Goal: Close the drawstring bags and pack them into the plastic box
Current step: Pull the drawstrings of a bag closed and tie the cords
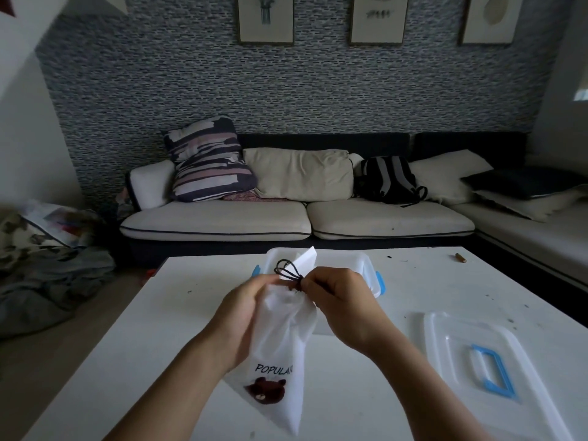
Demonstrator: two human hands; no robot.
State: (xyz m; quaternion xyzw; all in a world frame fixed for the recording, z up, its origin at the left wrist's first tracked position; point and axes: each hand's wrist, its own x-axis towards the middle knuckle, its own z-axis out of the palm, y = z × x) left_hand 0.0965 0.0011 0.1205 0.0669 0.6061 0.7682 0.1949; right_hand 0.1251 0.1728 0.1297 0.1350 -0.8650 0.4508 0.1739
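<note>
A white drawstring bag (286, 338) printed with "POPULAR" and a brown bear hangs above the white table (159, 329), its neck gathered tight. My left hand (245, 310) grips the bag just under the neck. My right hand (337, 300) pinches the dark cord (288, 270), which loops up above the gathered opening. Behind my hands stands the clear plastic box (359, 265) with blue side clips, partly hidden. A white pointed corner, perhaps of another bag, pokes up from inside it.
The box's clear lid (471, 354) with a blue handle lies flat at the right of the table. A small brown stub (460, 258) rests near the far right edge. A sofa with cushions and a backpack stands beyond the table.
</note>
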